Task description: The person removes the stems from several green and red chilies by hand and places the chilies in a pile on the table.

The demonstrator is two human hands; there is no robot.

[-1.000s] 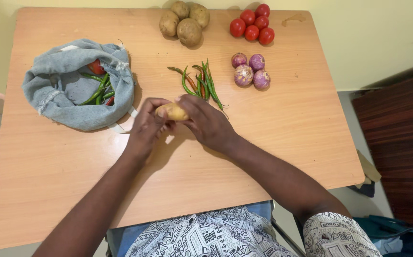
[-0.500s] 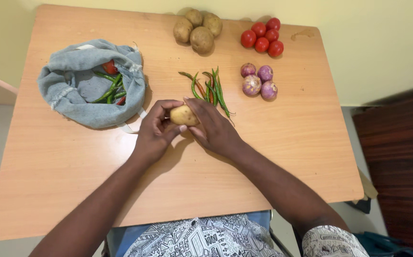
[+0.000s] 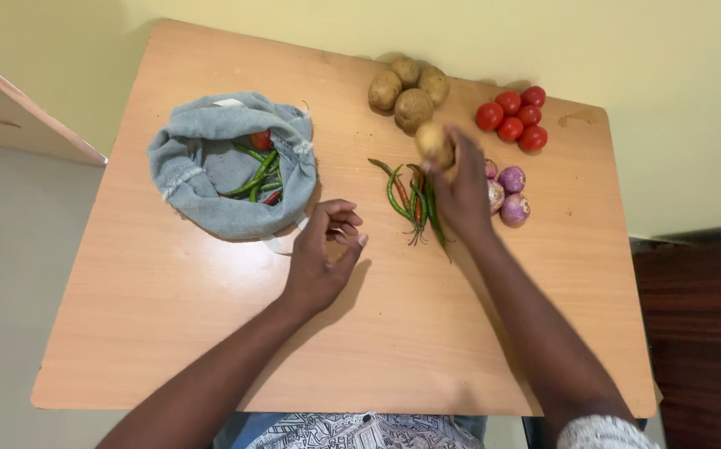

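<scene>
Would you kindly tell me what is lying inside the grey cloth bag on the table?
Inside the grey cloth bag, several green chillies and parts of two red vegetables show through the open mouth. Whatever lies deeper is covered by the folded cloth.

The right hand (image 3: 463, 189) now carries the potato (image 3: 433, 141) away from the left hand (image 3: 320, 259), seemingly just short of the potato pile (image 3: 404, 87); the left hand is empty, fingers curled.

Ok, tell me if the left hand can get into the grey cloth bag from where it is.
Probably yes: the left hand is empty, just beside the grey cloth bag, whose mouth lies open with nothing between them.
</scene>
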